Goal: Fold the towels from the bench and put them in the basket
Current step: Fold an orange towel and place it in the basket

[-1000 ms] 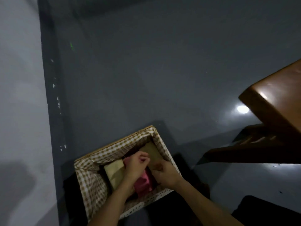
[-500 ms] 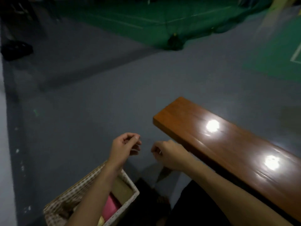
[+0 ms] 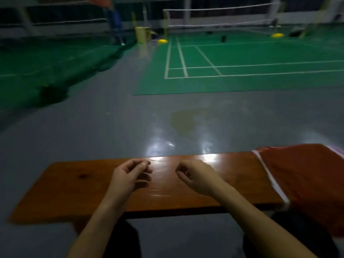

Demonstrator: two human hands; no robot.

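Observation:
A glossy brown wooden bench (image 3: 74,185) runs across the lower part of the head view. A red towel (image 3: 307,183) with a white stripe lies draped over its right end and hangs down the near side. My left hand (image 3: 130,174) and my right hand (image 3: 197,175) hover side by side above the middle of the bench, fingers loosely curled, holding nothing. The red towel is well to the right of my right hand. The basket is out of view.
Grey floor (image 3: 130,123) stretches beyond the bench, with a green badminton court (image 3: 242,71) and its net (image 3: 223,17) further back. A green mat (image 3: 37,71) covers the far left. My dark-clothed legs (image 3: 121,239) show under the bench's near edge.
My hands left the folded towels in the checked basket and rose. The view swung up and right from the basket to the bench, and the red towel came into sight.

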